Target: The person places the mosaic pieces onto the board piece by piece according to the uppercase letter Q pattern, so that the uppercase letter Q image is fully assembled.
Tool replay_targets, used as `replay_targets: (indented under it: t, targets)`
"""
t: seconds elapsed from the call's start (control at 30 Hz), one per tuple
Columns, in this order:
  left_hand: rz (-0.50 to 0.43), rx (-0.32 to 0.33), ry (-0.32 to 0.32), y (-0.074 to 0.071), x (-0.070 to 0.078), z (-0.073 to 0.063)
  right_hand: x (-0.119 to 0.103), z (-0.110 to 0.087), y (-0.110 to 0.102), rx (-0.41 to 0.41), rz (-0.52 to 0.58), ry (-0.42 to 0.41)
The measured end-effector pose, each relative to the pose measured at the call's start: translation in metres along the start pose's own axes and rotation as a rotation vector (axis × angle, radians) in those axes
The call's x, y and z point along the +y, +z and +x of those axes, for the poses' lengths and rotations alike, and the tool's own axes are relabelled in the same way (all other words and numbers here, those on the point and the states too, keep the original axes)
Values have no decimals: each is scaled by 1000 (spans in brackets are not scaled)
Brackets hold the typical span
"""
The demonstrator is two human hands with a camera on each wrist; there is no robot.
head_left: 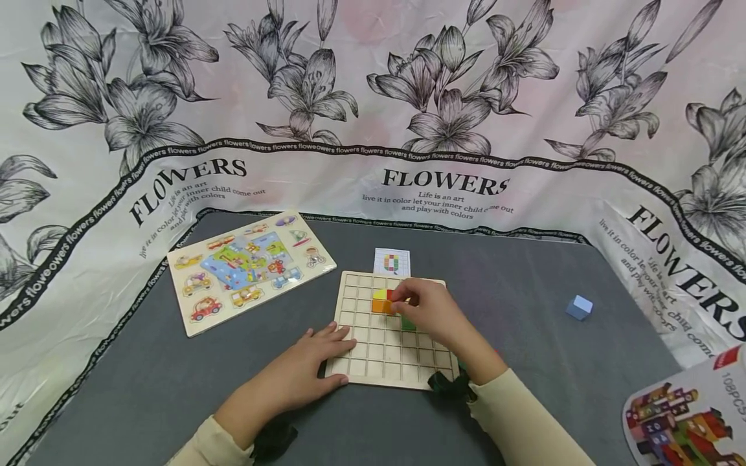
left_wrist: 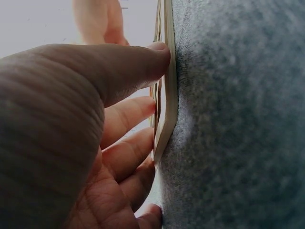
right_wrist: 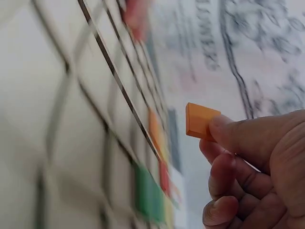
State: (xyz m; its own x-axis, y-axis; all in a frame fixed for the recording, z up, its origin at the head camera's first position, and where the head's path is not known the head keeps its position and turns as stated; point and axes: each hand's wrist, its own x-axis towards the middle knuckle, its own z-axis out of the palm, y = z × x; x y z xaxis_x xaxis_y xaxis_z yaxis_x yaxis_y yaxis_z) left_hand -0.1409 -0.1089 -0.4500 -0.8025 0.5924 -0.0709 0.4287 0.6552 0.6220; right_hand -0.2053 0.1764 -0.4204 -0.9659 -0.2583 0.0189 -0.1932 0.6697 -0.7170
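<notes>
A square wooden grid board lies on the grey table, with a few coloured blocks near its far side. In the right wrist view, my right hand pinches an orange block between thumb and fingertips, beside the board's face. On the board, a green block and a red block show close by. The head view has the right hand over the far part of the grid, partly hiding the blocks. My left hand rests with fingers spread on the board's left edge, its thumb at the near corner.
A small card with a coloured grid pattern lies behind the board. At the left is a vehicle picture puzzle. A blue cube sits to the right, and a printed tub stands at the near right. Flowered cloth borders the table.
</notes>
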Motion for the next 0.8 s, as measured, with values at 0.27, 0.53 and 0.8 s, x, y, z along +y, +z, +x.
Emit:
replay_targets:
  t: [0.27,0.53,0.8]
  targets:
    - [-6,4,6,1,-4,0,-5,15,29,-37,-19,5]
    - [-1,6,7,0,-4,1,-4,13,28,-82,-22,-14]
    - [3,7,3,1,-4,1,-4,11,30,-106,-81,-38]
